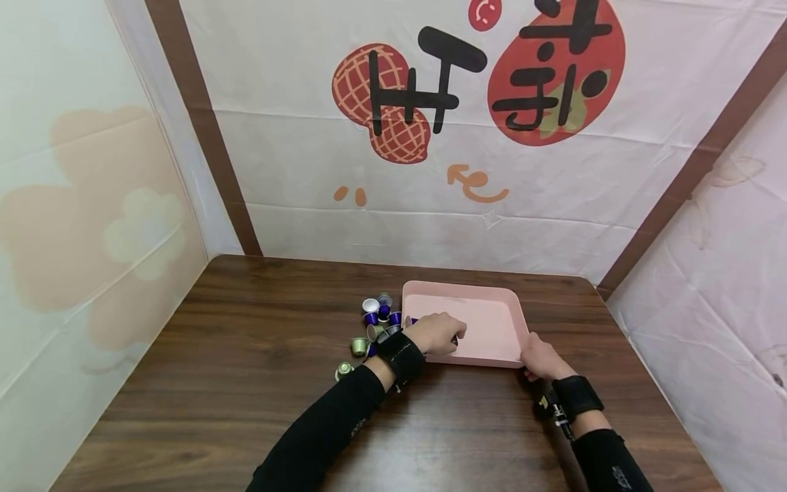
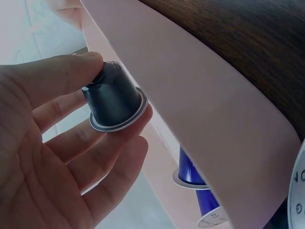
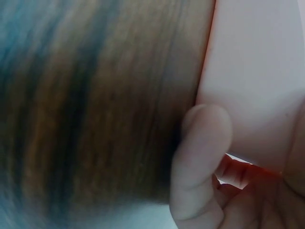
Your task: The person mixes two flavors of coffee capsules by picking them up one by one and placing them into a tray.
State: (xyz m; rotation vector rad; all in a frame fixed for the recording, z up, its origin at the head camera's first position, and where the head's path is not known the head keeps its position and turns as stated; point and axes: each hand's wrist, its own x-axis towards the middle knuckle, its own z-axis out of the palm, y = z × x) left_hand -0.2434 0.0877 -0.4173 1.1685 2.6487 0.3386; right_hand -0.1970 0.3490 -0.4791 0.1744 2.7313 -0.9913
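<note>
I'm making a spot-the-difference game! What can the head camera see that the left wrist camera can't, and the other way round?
Only the head view shows the peanut picture, the green capsules and the black sleeves.

Only the left wrist view clearly shows the dark capsule pinched by the fingers, its silver rim, and lettering on a blue capsule's lid.

Both show the left hand, the pink tray, blue capsules and the brown table.
</note>
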